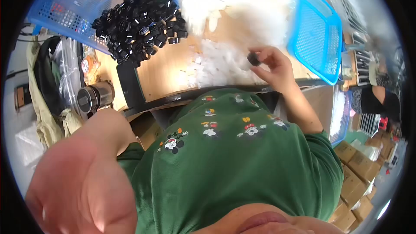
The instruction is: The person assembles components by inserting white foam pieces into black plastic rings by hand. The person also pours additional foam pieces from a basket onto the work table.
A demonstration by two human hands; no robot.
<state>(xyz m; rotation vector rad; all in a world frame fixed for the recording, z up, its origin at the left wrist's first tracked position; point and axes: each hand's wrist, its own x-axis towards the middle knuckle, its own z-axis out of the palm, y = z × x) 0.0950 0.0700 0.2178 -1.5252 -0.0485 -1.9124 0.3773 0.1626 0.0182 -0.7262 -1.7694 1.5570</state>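
Note:
My right hand (277, 67) is over the front part of the table, its thumb and fingers closed on a small black piece (253, 59). White pieces (216, 65) lie scattered on the wooden table (160, 76) beside and below it. My left hand (86, 182) is raised very near the camera at the lower left, large and blurred. Its palm side shows, but its fingers cannot be made out. A big heap of black pieces (143, 21) lies on the table, spilling from the mouth of a blue basket (65, 17) at the upper left.
A bright blue tray (318, 34) stands at the right table edge. A dark phone-like slab (128, 84) and a lidded jar (97, 95) are at the left edge. Cardboard boxes (359, 164) are stacked at the lower right. Part of another person (381, 99) shows at far right.

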